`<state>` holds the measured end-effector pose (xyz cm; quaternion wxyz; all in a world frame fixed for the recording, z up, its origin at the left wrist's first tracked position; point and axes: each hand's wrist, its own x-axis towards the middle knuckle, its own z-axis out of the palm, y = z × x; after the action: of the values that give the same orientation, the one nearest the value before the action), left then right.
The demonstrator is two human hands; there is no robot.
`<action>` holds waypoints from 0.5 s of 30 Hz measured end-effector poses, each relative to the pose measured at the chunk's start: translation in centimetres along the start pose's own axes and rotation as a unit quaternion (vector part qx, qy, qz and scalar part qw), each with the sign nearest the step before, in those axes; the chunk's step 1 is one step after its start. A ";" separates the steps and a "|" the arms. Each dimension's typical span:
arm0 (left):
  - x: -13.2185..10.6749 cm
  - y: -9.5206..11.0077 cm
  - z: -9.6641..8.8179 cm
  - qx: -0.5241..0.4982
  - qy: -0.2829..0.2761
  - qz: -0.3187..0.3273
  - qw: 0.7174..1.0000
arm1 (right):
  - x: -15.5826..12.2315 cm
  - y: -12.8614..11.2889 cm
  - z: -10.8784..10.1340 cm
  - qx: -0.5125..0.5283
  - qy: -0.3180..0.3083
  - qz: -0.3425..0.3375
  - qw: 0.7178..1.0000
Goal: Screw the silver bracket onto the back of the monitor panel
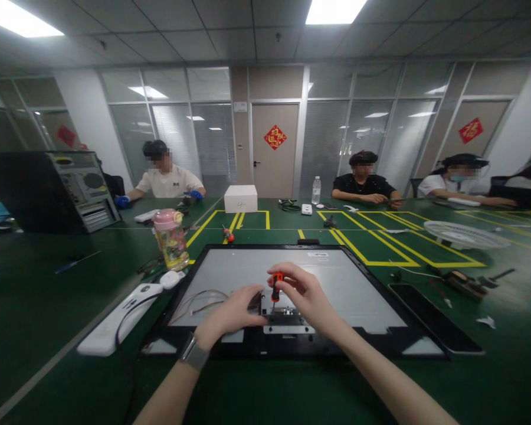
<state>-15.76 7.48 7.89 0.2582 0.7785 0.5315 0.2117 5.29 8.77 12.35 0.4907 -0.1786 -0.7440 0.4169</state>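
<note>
Red-and-black screwdriver (276, 289) is held nearly upright in the right hand (308, 295), above the metal bracket (287, 329) toward six o'clock on the panel (358, 295). At the bracket's nine o'clock, the left hand (232, 311) is placed; whether anything is gripped cannot be told.

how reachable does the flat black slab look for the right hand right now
Probably yes: the flat black slab lies uncovered on the table beside the panel; but the right hand holds the screwdriver, which may need putting down.
</note>
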 end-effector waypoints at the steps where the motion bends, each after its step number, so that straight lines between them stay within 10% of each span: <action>1: 0.0 -0.1 0.0 -0.001 0.002 -0.001 1.000 | 0.1 0.0 0.0 0.001 0.003 0.002 1.000; 9: -0.2 0.2 -0.2 -0.011 -0.004 -0.028 1.000 | 1.7 -1.3 -0.9 0.104 -0.130 0.047 0.985; 15: -0.3 1.3 -0.8 -0.001 -0.023 -0.054 0.998 | 1.1 0.7 -1.3 0.171 -0.026 0.058 0.983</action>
<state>-15.38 6.92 9.33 0.2820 0.7528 0.5669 0.1798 5.88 10.47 12.66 0.4695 -0.1235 -0.6628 0.5701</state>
